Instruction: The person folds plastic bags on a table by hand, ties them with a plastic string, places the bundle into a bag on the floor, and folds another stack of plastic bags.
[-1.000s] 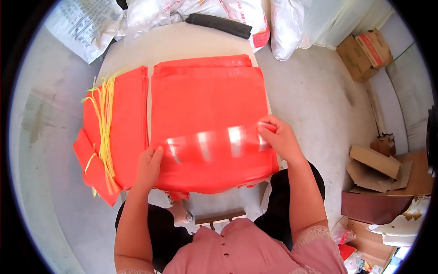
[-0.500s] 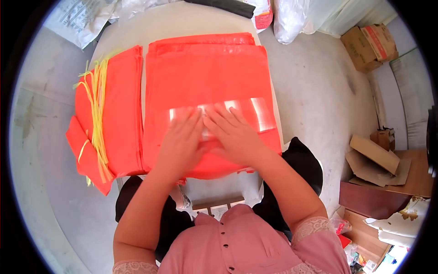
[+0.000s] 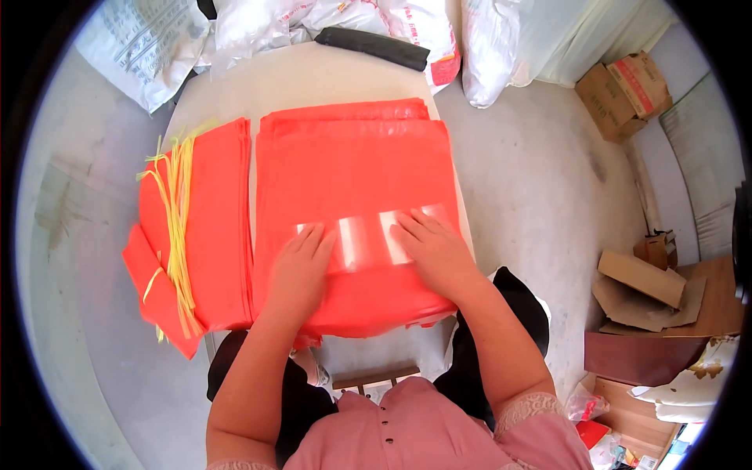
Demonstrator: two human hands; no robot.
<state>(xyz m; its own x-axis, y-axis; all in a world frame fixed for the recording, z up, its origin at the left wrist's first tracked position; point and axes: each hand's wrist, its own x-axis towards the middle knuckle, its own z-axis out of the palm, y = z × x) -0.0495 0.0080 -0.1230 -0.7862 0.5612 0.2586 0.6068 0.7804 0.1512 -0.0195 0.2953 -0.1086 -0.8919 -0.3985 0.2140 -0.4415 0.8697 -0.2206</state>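
A stack of flat red plastic sheets [image 3: 352, 168], which look like bags, lies on the table in front of me. Across its near part runs a band with white stripes [image 3: 348, 243]. My left hand [image 3: 301, 270] rests flat at the left end of this band, fingers stretched out. Toward its right end, my right hand [image 3: 431, 247] presses flat on the top sheet with the fingers extended. Nothing is gripped by either hand. To the left is a second red stack [image 3: 223, 227] with loose yellow strings [image 3: 178, 211] across it. A folded red bundle [image 3: 160, 286] is tied with yellow string.
The pale tabletop [image 3: 270, 78] shows beyond the stacks, with a black roll [image 3: 372, 47] at its far edge. White plastic sacks [image 3: 149, 51] stand behind. Cardboard boxes [image 3: 627, 94] sit at the far right, and an opened carton [image 3: 638, 286] lies on a brown cabinet [image 3: 627, 352].
My hands were close together at the middle of the striped band; now they are spread apart, left hand leftward and right hand rightward. The whole view has shifted, with the table lower in it.
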